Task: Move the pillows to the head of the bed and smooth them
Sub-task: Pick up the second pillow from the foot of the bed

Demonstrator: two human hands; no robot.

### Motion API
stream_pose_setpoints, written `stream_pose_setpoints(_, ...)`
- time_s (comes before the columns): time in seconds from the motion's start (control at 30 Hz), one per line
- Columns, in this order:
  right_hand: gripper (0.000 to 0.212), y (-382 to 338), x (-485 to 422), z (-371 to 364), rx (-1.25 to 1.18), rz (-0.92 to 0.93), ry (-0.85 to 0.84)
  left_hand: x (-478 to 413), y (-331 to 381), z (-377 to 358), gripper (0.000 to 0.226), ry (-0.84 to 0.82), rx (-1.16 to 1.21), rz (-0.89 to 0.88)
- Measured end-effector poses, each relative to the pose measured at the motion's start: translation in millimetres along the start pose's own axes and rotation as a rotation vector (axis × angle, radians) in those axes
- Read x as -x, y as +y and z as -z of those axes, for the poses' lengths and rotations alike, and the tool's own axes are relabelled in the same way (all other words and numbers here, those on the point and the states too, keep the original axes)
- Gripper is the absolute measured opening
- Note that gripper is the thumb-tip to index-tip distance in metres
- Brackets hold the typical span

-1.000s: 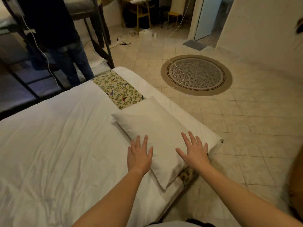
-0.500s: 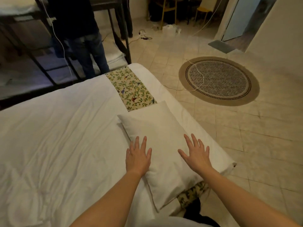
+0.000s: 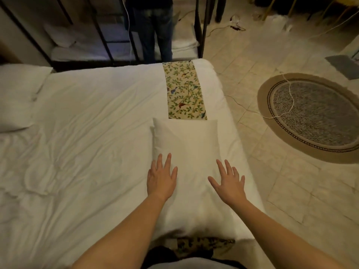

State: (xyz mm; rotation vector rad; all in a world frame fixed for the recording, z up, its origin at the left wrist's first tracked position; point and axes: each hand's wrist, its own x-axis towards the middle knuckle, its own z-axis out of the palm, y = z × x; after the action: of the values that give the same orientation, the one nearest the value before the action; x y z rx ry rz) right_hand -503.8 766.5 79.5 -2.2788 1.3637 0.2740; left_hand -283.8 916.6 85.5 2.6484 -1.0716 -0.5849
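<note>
**Ana:** Head view, the only one we have. What differs from a second ago?

**Ben:** Mostly the viewpoint. It has swung round, so the near pillow (image 3: 186, 162) now lies square ahead rather than slanted. The left hand (image 3: 161, 179) and right hand (image 3: 227, 183) remain flat on its near half, fingers (image 3: 167, 160) spread apart, gripping nothing. They have barely shifted on the pillow.

**Ana:** Meaning for the task?

**Ben:** I judge this is smoothing, not carrying. Yet the pillow covers the near end of the floral runner (image 3: 184, 90), which suggests the foot of the bed (image 3: 87, 133), so the move to the head seems not yet made.

**Ana:** Counts?

**Ben:** Two pillows: this one, and a second pillow (image 3: 17, 94) well to the left of it, newly in view at the picture's edge. Two hands, one runner, one round rug (image 3: 310, 117) on the floor right of the pillow, and one standing person (image 3: 155, 30) beyond the bed's far side.
</note>
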Motion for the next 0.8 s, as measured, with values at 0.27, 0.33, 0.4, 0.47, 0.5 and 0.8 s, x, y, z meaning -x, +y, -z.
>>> stream_pose_setpoints(0.27, 0.083, 0.4, -25.7, 2.5, -0.04, 0.005, -0.017, -14.2, -16.2, -2.1, 0.066, -0.023, -0.018, 0.066)
stream_pose_setpoints(0.33, 0.083, -1.4, -29.8, 0.7, -0.064, -0.023, -0.02, -25.3, -22.8, -5.1, 0.065, -0.041, -0.007, 0.056)
stream_pose_setpoints(0.4, 0.083, -2.2, -34.9, -2.9, -0.078, -0.047, -0.007, -38.3, -28.7, -9.9, 0.065, -0.053, -0.002, 0.046)
stream_pose_setpoints(0.47, 0.083, -2.0, -43.2, -6.4, -0.072, -0.057, -0.001, -53.1, -32.2, -15.5, 0.065, -0.067, -0.008, 0.04)
stream_pose_setpoints(0.5, 0.083, -1.6, -47.9, -8.5, -0.067, -0.061, -0.002, -59.9, -33.4, -18.6, 0.065, -0.079, -0.006, 0.045)
stream_pose_setpoints(0.8, 0.082, 13.6, -108.4, -47.6, -0.142, -0.114, -0.024, -99.2, -50.0, -59.9, 0.064, -0.159, 0.037, 0.122)
